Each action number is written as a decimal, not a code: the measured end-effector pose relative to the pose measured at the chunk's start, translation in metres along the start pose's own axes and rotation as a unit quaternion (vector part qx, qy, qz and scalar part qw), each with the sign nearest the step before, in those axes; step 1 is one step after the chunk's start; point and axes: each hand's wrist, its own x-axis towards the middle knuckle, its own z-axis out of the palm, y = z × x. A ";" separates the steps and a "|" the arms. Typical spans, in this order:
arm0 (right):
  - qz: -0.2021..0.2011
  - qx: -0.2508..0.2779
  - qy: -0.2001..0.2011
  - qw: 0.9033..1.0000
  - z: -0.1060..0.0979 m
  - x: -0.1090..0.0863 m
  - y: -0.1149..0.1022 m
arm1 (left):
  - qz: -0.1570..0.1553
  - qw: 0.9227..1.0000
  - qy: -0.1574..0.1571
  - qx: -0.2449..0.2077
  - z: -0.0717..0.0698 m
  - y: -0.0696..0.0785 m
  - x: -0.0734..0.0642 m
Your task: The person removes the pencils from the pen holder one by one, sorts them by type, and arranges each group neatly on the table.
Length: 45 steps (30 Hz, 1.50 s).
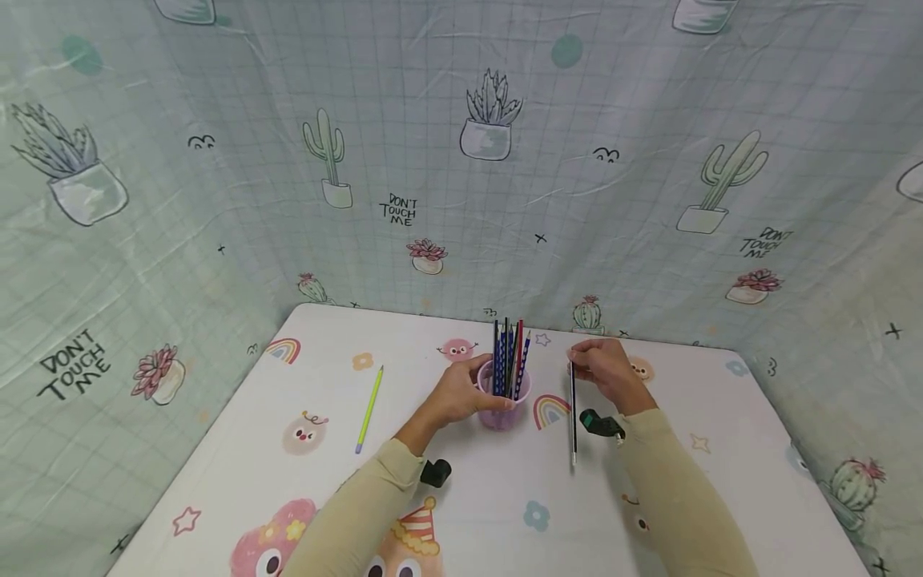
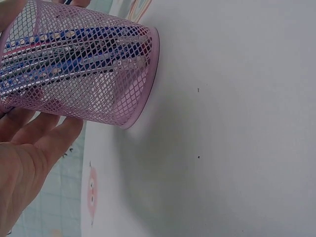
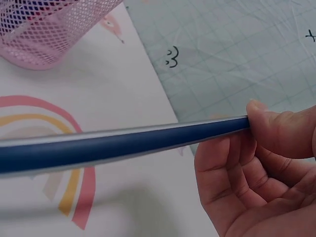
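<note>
My left hand grips a pink mesh pencil cup, thumb across its near side and fingers round the far side. Several pencils stand in the cup, most of them blue-patterned, with a red one among them. The mesh and the pencils inside show closely in the left wrist view. To the right of the cup, my right hand pinches a dark blue pencil with silver stripes by one end, between thumb and fingers. Its other end points back toward me, over the table.
A lime-yellow pencil lies on the white table left of the cup. Printed rainbows, stars and cartoon faces cover the tabletop. A cactus-print cloth hangs behind and at both sides. A dark camera mount sits at the right wrist.
</note>
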 end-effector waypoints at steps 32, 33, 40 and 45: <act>0.032 -0.027 -0.008 0.999 0.004 0.012 0.031 | -0.008 1.000 0.001 0.007 -0.002 0.001 0.001; 0.033 -0.026 -0.007 0.999 0.004 0.012 0.031 | -0.007 1.000 0.002 0.007 -0.002 0.001 0.002; 0.044 -0.028 -0.004 0.999 0.006 0.012 0.032 | -0.004 1.000 0.000 0.001 -0.004 0.000 0.003; 0.060 -0.018 0.006 0.998 0.007 0.013 0.038 | -0.006 1.000 -0.002 -0.003 -0.003 0.000 0.003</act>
